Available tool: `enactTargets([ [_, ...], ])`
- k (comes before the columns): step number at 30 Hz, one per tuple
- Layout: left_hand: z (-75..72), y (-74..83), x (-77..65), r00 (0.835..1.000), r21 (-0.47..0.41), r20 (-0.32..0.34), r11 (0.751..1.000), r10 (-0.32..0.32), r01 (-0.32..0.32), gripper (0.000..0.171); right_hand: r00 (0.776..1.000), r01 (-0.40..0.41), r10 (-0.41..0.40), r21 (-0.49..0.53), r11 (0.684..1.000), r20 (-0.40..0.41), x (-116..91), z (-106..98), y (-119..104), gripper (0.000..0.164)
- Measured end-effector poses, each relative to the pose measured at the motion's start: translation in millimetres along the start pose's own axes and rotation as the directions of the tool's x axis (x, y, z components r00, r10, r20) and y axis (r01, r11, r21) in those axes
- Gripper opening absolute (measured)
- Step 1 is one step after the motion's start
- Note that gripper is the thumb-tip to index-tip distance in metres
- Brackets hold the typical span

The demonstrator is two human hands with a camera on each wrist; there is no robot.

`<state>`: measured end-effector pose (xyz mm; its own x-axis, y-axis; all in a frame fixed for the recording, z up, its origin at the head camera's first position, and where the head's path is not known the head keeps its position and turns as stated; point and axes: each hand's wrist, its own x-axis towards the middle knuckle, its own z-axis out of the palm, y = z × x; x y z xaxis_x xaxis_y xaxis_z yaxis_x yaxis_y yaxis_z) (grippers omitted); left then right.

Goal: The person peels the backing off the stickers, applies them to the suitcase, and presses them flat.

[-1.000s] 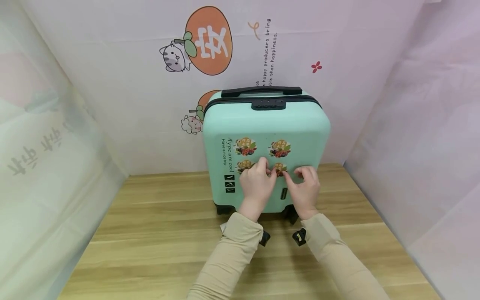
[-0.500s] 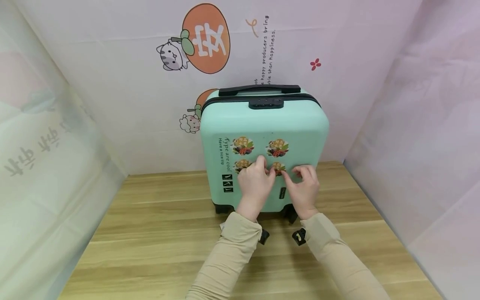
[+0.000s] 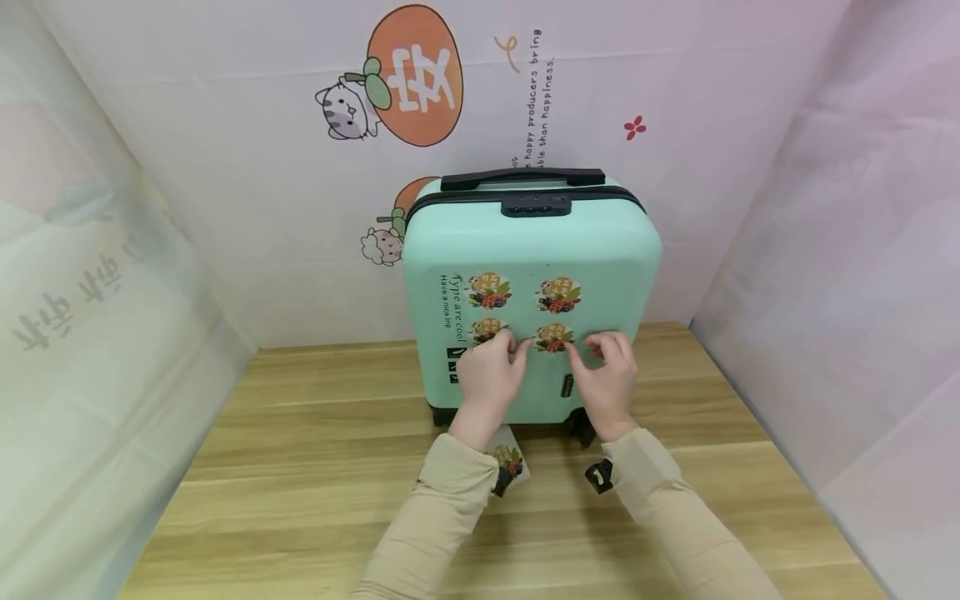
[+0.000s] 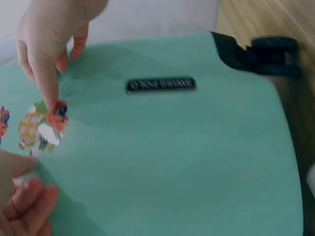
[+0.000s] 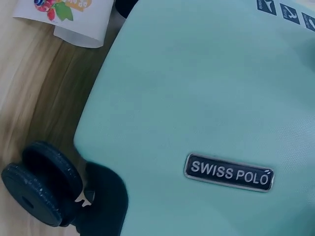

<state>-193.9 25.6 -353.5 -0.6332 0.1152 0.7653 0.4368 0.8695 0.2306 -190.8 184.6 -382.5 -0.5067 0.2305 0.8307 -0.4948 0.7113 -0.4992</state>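
Note:
A mint-green suitcase [image 3: 531,242] stands upright with several round fruit stickers on its front. My left hand [image 3: 491,375] is just left of the lower right sticker [image 3: 553,337], thumb toward its edge, fingers loosely bent and holding nothing. From the other side, my right hand [image 3: 611,382] touches that sticker's right edge with the thumb. The left wrist view shows a digit of the right hand [image 4: 47,59] pressing on the sticker [image 4: 42,129], and the left thumb [image 4: 19,164] near its lower edge. Neither hand appears in clear view in the right wrist view.
A backing sheet [image 3: 517,450] with a printed fruit sticker lies on the wooden table [image 3: 300,483] below the left wrist. A black wheel [image 5: 42,184] sticks out from the suitcase's base, near a SWISS POLO badge [image 5: 229,172]. Printed cloth walls [image 3: 225,167] stand around.
My left hand has moved left and slightly down, off the lower right sticker, uncovering more of it and the sheet on the table. The right hand stays in nearly the same place.

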Motion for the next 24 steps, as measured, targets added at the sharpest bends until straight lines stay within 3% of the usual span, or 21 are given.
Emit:
enactTargets([
  [3,-3.6,-10.8,-3.3,0.991,-0.124,-0.08,0.985,0.107,-0.116,0.019,0.999,0.045,-0.045,0.012,0.999,-0.002,-3,-1,4,0.011],
  [6,-15.1,-19.6,1.8,0.955,-0.215,-0.218,0.945,0.2,-0.246,0.003,0.992,0.125,-0.125,0.003,0.992,0.024,-6,-2,9,0.008],
  [10,-33.7,-30.9,22.8,0.882,-0.226,-0.379,0.896,0.28,-0.382,0.024,0.957,0.282,-0.279,-0.033,0.959,0.077,-9,-2,15,0.019],
  [12,-42.0,-36.3,34.6,0.869,-0.2,-0.379,0.889,0.317,-0.412,0.036,0.929,0.362,-0.357,-0.041,0.931,0.094,-10,0,17,0.024],
  [13,-45.9,-38.9,40.4,0.87,-0.186,-0.36,0.887,0.338,-0.422,0.041,0.914,0.398,-0.392,-0.043,0.916,0.101,-10,1,19,0.025],
  [17,-56.3,-47.7,58.9,0.903,-0.115,-0.204,0.907,0.378,-0.405,0.055,0.855,0.503,-0.486,-0.062,0.862,0.18,-13,2,22,0.03],
  [21,-59.8,-52.3,73.5,0.938,-0.013,-0.064,0.94,0.34,-0.341,0.062,0.797,0.576,-0.511,-0.151,0.804,0.322,-17,1,21,0.043],
  [24,-60.5,-53.4,79.0,0.952,0.049,-0.033,0.952,0.305,-0.303,0.064,0.742,0.631,-0.499,-0.213,0.746,0.448,-18,1,18,0.053],
])
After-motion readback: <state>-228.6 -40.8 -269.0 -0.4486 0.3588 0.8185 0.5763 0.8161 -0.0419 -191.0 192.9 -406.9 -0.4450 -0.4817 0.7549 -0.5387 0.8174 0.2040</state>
